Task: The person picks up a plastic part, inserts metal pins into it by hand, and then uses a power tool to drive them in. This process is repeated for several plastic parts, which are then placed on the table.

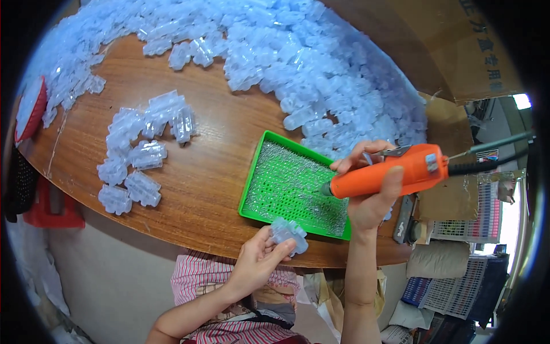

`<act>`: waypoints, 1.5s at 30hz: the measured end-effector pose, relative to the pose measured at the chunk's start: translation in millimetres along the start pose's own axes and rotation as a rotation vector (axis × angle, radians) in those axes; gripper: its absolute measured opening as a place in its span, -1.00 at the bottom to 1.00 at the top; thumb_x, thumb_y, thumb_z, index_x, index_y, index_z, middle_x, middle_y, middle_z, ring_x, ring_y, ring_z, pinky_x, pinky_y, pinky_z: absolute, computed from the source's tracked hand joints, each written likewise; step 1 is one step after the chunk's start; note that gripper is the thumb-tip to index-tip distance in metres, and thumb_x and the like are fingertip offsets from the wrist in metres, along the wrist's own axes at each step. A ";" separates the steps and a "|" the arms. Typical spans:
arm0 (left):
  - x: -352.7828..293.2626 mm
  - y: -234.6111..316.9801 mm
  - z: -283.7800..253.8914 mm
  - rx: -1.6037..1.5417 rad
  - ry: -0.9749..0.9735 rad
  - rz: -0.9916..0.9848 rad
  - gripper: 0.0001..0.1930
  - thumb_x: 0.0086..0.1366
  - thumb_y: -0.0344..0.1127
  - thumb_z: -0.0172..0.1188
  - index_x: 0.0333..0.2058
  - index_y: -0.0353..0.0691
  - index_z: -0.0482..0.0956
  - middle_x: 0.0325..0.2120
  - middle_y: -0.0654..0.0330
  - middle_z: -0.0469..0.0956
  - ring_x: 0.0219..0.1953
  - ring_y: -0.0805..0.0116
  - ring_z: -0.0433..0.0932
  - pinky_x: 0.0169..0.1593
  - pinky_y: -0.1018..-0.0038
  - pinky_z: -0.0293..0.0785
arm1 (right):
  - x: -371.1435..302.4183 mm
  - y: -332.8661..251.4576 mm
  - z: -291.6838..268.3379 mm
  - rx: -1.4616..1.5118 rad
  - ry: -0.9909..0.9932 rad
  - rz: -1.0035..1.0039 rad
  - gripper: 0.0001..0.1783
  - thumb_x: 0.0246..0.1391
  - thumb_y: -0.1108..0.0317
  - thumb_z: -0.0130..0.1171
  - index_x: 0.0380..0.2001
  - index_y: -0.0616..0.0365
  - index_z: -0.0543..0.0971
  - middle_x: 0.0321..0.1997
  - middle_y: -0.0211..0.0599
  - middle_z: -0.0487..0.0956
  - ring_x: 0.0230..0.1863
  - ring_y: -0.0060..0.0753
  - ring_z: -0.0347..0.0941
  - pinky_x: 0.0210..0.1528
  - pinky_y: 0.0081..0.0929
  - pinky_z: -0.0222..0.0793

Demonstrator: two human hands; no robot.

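My left hand (260,255) is closed on a clear plastic part (289,235) with rounded lobes, at the table's near edge. An orange electric screwdriver (389,175) lies in the grip of my right hand (369,200), its dark tip pointing left. That tip is above a green tray (246,198) with a perforated bottom, strewn with many small silvery screws (286,172). Whether the bit touches any screw, I cannot tell. To the left of the tray sits a small group of similar clear parts (146,155).
A large heap of clear plastic parts (321,63) covers the far side of the wooden table (212,114). A red bowl (35,112) stands at the left edge. Cardboard (450,166) rises on the right, and the screwdriver's black cable (487,166) runs off that way.
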State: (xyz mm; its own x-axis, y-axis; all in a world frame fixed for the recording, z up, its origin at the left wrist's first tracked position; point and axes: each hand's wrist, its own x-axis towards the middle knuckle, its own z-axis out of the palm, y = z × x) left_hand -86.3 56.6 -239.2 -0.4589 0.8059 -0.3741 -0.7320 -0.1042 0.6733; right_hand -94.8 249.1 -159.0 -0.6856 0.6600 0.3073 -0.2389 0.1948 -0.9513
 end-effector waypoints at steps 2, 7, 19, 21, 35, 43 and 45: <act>0.8 -2.1 -2.1 -0.011 0.005 -0.012 -0.66 0.34 -0.34 0.14 0.01 -0.36 0.37 -0.13 0.18 0.54 -0.13 0.54 0.51 -0.14 0.60 0.48 | -9.5 -0.8 -8.3 0.315 -0.097 0.128 -0.20 -0.02 -0.45 0.00 -0.17 0.16 0.36 -0.60 -0.38 0.34 -0.54 -0.47 0.36 -0.44 -0.40 0.39; 1.8 -3.6 0.5 -0.072 -0.020 0.017 -0.65 0.32 -0.38 0.16 0.02 -0.39 0.37 -0.13 0.17 0.54 -0.14 0.54 0.50 -0.12 0.61 0.46 | -44.0 -45.6 15.1 0.503 -0.304 0.046 -0.08 -0.20 -0.49 0.15 -0.18 0.22 0.34 -0.57 -0.25 0.41 -0.57 -0.38 0.35 -0.50 -0.37 0.37; 1.2 0.5 2.8 -0.120 0.014 0.026 -0.68 0.32 -0.46 0.11 0.01 -0.42 0.34 -0.14 0.09 0.55 -0.16 0.52 0.53 -0.13 0.60 0.52 | -53.2 -42.7 28.0 0.449 -0.379 0.140 -0.48 -0.02 0.01 0.31 -0.28 0.26 0.42 -0.52 -0.22 0.43 -0.50 -0.38 0.36 -0.42 -0.41 0.30; 1.2 -1.1 1.5 -0.114 0.000 0.033 -0.70 0.32 -0.47 0.12 -0.01 -0.42 0.36 -0.15 0.11 0.55 -0.17 0.55 0.52 -0.14 0.61 0.52 | -53.7 -42.4 29.1 0.417 -0.389 0.140 -0.44 -0.06 -0.05 0.30 -0.28 0.25 0.41 -0.53 -0.23 0.43 -0.51 -0.38 0.35 -0.43 -0.41 0.30; 0.5 -19.2 0.1 -0.039 0.071 0.142 -0.77 0.29 -0.51 0.13 -0.08 -0.41 0.43 -0.42 0.26 0.56 -0.41 0.72 0.44 -0.41 0.74 0.39 | -59.1 -36.5 34.2 0.224 -0.461 0.109 -0.13 -0.32 -0.46 0.26 -0.33 0.21 0.37 -0.58 -0.29 0.44 -0.59 -0.41 0.35 -0.52 -0.45 0.34; -11.5 -4.0 8.5 0.069 0.093 0.014 -0.56 0.30 -0.39 0.17 0.07 -0.39 0.24 -0.27 0.09 0.62 -0.27 0.52 0.58 -0.26 0.61 0.53 | -51.0 -63.2 22.4 0.397 -0.527 0.005 -0.21 -0.11 -0.38 0.21 -0.28 0.19 0.30 -0.57 -0.26 0.46 -0.62 -0.39 0.38 -0.58 -0.44 0.40; -25.3 1.5 7.7 0.006 0.091 0.012 -0.58 0.31 -0.40 0.15 0.06 -0.37 0.22 -0.21 0.08 0.59 -0.21 0.50 0.57 -0.19 0.60 0.52 | -54.4 -69.0 16.0 0.300 -0.549 -0.042 -0.23 -0.07 -0.38 0.18 -0.27 0.19 0.31 -0.56 -0.26 0.47 -0.63 -0.38 0.40 -0.58 -0.43 0.43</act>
State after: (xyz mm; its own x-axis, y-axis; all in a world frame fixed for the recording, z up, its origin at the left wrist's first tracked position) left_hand -71.9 40.5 -223.8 -0.5115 0.7484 -0.4222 -0.7231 -0.1095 0.6820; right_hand -52.1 188.2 -109.7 -0.9056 0.1716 0.3878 -0.4014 -0.0519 -0.9144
